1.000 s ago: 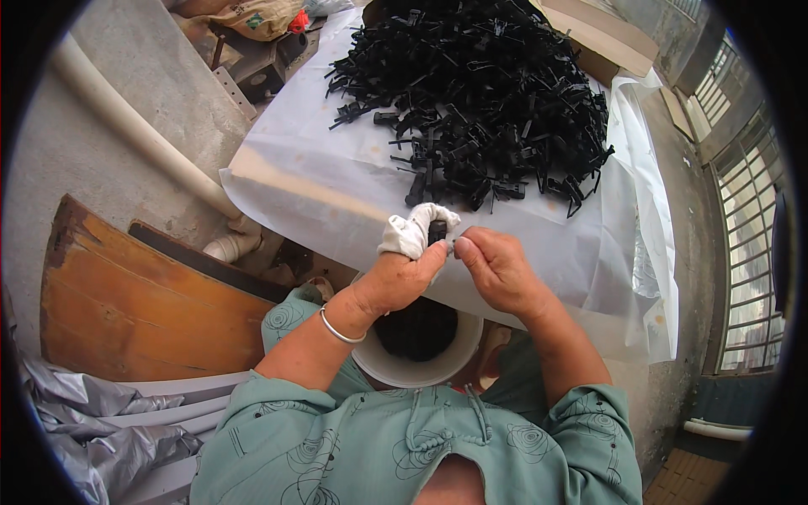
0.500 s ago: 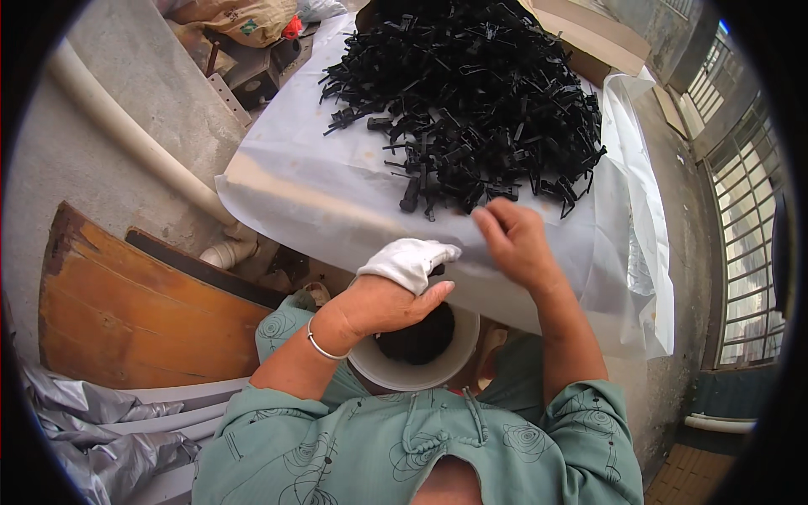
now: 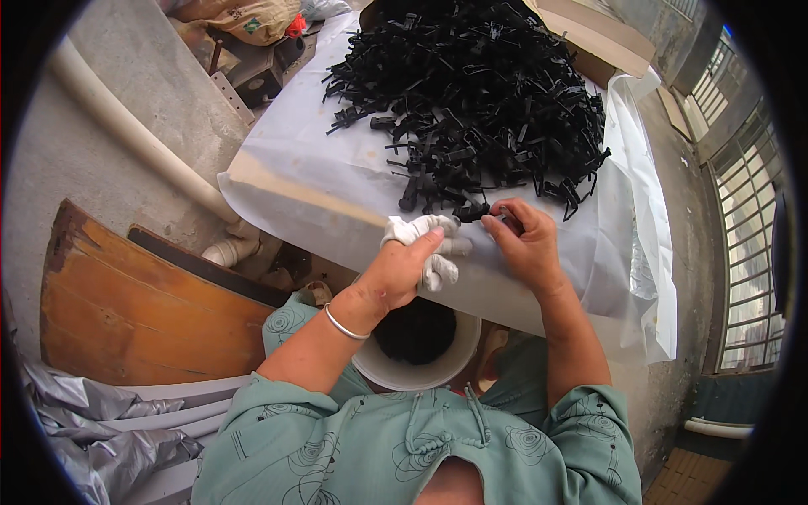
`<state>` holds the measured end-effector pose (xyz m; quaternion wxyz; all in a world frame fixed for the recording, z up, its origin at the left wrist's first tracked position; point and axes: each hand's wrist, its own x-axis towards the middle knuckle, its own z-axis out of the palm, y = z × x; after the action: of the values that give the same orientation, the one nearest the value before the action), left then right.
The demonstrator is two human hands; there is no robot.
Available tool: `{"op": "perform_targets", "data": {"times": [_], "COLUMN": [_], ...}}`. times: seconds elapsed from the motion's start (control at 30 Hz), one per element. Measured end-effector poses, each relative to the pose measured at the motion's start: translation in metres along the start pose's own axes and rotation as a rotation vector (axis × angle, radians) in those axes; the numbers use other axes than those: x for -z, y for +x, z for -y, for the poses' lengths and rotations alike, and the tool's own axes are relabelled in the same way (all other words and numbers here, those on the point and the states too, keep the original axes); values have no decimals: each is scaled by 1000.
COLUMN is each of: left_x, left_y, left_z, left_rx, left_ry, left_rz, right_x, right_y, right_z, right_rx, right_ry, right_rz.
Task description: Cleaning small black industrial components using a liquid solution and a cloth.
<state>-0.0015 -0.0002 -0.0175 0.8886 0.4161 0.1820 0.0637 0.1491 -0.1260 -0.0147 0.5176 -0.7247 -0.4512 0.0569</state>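
In the head view I'm working, by my judgement, on picking a single black piece (image 3: 471, 210) off the near edge of the black pile (image 3: 488, 101) on the sheet-covered desk (image 3: 290, 139). My bare right hand (image 3: 532, 246) is apparently pinching the piece's near end between thumb and index finger, other fingers curling in. The piece is lying just left of those fingertips and just beyond my left hand (image 3: 410, 263), so it's sitting between the two; whether the left is touching it, I'm not making out. The left is wearing a white glove (image 3: 439, 271) over its fingers, thumb bare, fingers loosely spreading; I'm not seeing whether it's holding anything. The next move, I'm guessing, is calling for a firm pinch and a clean lift away from tangled neighbours. A white bucket (image 3: 466, 347) with dark contents is standing below my hands
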Motion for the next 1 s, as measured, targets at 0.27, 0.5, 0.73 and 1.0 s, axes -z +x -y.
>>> {"op": "perform_targets", "data": {"times": [0.27, 0.5, 0.73, 1.0], "left_x": [-5, -4, -4, -10], "left_y": [8, -1, -5, -6], "left_z": [-2, -7, 2, 8], "left_rx": [-186, -175, -409, -344], "left_ry": [-128, -117, 432, 326], "left_rz": [19, 75, -49, 33], "right_x": [-9, -11, -18, -18], "right_y": [-10, -15, -23, -19], "right_z": [11, 31, 41, 35], "right_rx": [442, 686, 749, 481], "right_ry": [-18, -64, -155, -8], "right_rz": [110, 185, 84, -59]}}
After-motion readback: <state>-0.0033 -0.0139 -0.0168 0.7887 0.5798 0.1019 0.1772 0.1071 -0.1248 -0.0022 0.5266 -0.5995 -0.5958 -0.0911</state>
